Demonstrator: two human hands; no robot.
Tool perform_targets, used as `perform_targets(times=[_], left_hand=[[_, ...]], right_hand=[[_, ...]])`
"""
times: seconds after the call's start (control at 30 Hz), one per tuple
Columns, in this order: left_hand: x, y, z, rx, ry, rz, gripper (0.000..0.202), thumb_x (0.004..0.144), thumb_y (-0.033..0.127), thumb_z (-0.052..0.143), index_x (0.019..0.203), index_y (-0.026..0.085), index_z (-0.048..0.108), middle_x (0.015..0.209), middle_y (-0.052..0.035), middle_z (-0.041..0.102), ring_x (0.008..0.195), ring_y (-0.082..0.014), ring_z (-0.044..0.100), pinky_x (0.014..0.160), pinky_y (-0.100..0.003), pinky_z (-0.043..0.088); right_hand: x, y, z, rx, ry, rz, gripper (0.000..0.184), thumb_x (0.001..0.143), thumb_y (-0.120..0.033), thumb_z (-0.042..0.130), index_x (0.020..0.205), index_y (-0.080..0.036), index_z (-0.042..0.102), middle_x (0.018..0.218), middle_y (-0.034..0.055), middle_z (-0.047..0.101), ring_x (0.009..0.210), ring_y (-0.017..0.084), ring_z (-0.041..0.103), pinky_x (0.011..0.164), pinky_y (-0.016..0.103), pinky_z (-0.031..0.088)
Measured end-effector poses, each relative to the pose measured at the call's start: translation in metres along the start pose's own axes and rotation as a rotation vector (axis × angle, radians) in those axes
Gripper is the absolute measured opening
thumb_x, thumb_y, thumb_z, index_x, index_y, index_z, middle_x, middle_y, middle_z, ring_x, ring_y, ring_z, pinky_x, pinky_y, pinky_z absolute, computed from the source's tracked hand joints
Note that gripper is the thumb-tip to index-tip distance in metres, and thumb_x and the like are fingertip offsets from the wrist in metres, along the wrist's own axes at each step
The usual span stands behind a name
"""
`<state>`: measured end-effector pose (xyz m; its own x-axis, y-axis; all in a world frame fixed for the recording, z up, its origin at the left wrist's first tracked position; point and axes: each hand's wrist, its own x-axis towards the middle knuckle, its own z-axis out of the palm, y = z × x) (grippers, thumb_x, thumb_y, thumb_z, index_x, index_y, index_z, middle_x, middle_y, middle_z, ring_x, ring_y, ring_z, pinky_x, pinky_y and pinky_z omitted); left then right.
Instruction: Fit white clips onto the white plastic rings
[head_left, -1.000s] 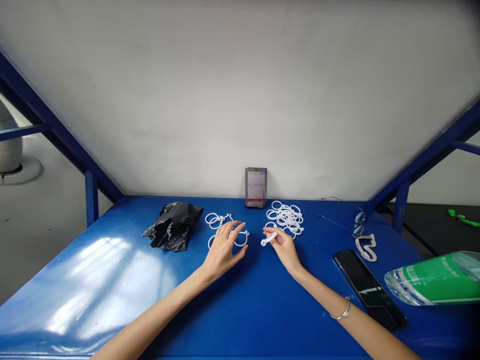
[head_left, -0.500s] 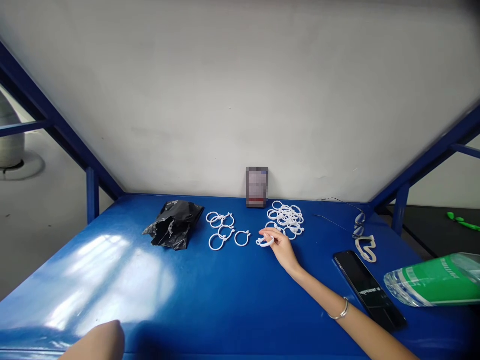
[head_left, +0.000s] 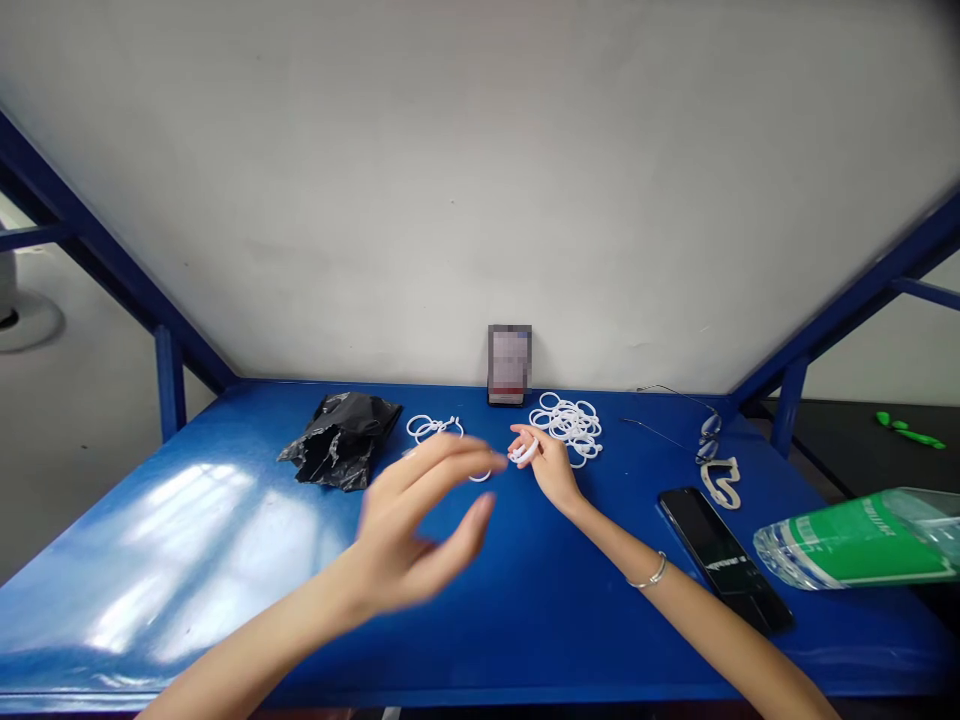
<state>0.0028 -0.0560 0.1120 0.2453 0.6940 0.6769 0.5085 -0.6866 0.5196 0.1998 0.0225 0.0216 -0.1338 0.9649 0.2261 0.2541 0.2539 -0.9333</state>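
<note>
The right hand (head_left: 551,468) pinched one white ring (head_left: 524,453) in its fingers, just beside the big pile of rings (head_left: 570,422) on the blue table (head_left: 225,520). The left hand (head_left: 420,530) was blurry, up in the air with fingers open, holding nothing, in front of the small group of rings (head_left: 431,428).

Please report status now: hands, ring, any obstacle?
Right hand pinches one white ring. Left hand raised, open, empty. Ring pile beside right hand; nothing blocking.
</note>
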Motion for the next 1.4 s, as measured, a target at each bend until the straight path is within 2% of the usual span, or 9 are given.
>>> perform_targets(times=[0.07, 0.17, 0.3, 0.4, 0.57, 0.7, 0.9, 1.13, 1.4], left_hand=[[0.013, -0.010, 0.016, 0.034, -0.103, -0.092, 0.032, 0.089, 0.042, 0.048, 0.109, 0.021, 0.062, 0.093, -0.0055, 0.064, 0.072, -0.0151, 0.061, 0.065, -0.027, 0.050], [0.019, -0.038, 0.048, -0.001, -0.245, -0.300, 0.033, 0.086, 0.046, 0.054, 0.100, 0.018, 0.063, 0.072, -0.0007, 0.062, 0.055, -0.0113, 0.054, 0.054, -0.022, 0.043], [0.014, -0.068, 0.079, -0.343, -0.345, -0.484, 0.041, 0.086, 0.053, 0.050, 0.086, 0.014, 0.062, 0.057, 0.0016, 0.057, 0.045, -0.0102, 0.052, 0.046, -0.020, 0.038], [0.016, -0.079, 0.090, -0.594, -0.272, -0.531, 0.044, 0.083, 0.056, 0.053, 0.085, 0.013, 0.060, 0.063, -0.0009, 0.061, 0.048, -0.0108, 0.056, 0.049, -0.021, 0.043], [0.027, -0.095, 0.101, -0.897, -0.029, -0.686, 0.045, 0.072, 0.055, 0.067, 0.082, 0.012, 0.060, 0.068, -0.0043, 0.066, 0.060, -0.0146, 0.064, 0.064, -0.027, 0.052], [0.030, -0.104, 0.111, -0.997, 0.089, -0.774, 0.047, 0.065, 0.053, 0.075, 0.083, 0.011, 0.063, 0.068, -0.0049, 0.068, 0.064, -0.0166, 0.066, 0.071, -0.031, 0.053], [0.024, -0.108, 0.118, -0.956, 0.042, -0.739, 0.046, 0.068, 0.052, 0.073, 0.085, 0.011, 0.064, 0.076, -0.0067, 0.069, 0.069, -0.0189, 0.067, 0.075, -0.035, 0.054], [0.021, -0.113, 0.114, -0.659, 0.016, -0.459, 0.065, 0.077, 0.043, 0.069, 0.131, 0.017, 0.043, 0.094, -0.0067, 0.066, 0.077, -0.0160, 0.065, 0.075, -0.031, 0.053], [0.018, -0.121, 0.112, -0.275, -0.043, -0.212, 0.051, 0.086, 0.041, 0.058, 0.131, 0.020, 0.046, 0.089, -0.0037, 0.063, 0.067, -0.0130, 0.061, 0.068, -0.028, 0.054]], right_hand=[[0.006, -0.001, 0.002, -0.091, 0.003, -0.022, 0.039, 0.093, -0.040, 0.037, 0.109, -0.017, 0.065, 0.075, 0.0049, 0.066, 0.053, 0.016, 0.060, 0.051, 0.028, 0.050], [0.014, 0.000, 0.003, -0.254, 0.024, -0.086, 0.037, 0.089, -0.022, 0.035, 0.114, -0.018, 0.063, 0.079, 0.0049, 0.067, 0.056, 0.017, 0.060, 0.059, 0.031, 0.051], [0.021, 0.001, 0.002, -0.412, 0.068, -0.173, 0.043, 0.082, -0.011, 0.037, 0.117, -0.019, 0.061, 0.079, 0.0055, 0.067, 0.082, 0.023, 0.064, 0.076, 0.036, 0.050], [0.026, 0.001, 0.003, -0.425, 0.079, -0.200, 0.039, 0.087, -0.015, 0.038, 0.119, -0.021, 0.060, 0.087, 0.0068, 0.067, 0.087, 0.024, 0.064, 0.080, 0.037, 0.050], [0.032, 0.007, 0.009, -0.219, 0.109, -0.234, 0.043, 0.090, -0.032, 0.048, 0.130, -0.019, 0.048, 0.093, 0.0080, 0.065, 0.079, 0.021, 0.064, 0.074, 0.035, 0.054], [0.036, 0.018, 0.010, -0.131, 0.135, -0.252, 0.034, 0.088, -0.036, 0.052, 0.118, -0.021, 0.055, 0.095, 0.0077, 0.066, 0.081, 0.021, 0.065, 0.075, 0.035, 0.056], [0.041, 0.028, 0.005, -0.111, 0.168, -0.246, 0.027, 0.089, -0.041, 0.053, 0.104, -0.022, 0.064, 0.091, 0.0075, 0.069, 0.081, 0.023, 0.067, 0.076, 0.037, 0.056], [0.040, 0.026, 0.001, -0.152, 0.190, -0.305, 0.027, 0.093, -0.039, 0.047, 0.103, -0.021, 0.065, 0.092, 0.0079, 0.069, 0.078, 0.022, 0.066, 0.074, 0.035, 0.054], [0.034, 0.024, 0.002, -0.184, 0.174, -0.367, 0.026, 0.094, -0.038, 0.048, 0.106, -0.024, 0.066, 0.094, 0.0070, 0.067, 0.080, 0.021, 0.065, 0.074, 0.035, 0.054]])
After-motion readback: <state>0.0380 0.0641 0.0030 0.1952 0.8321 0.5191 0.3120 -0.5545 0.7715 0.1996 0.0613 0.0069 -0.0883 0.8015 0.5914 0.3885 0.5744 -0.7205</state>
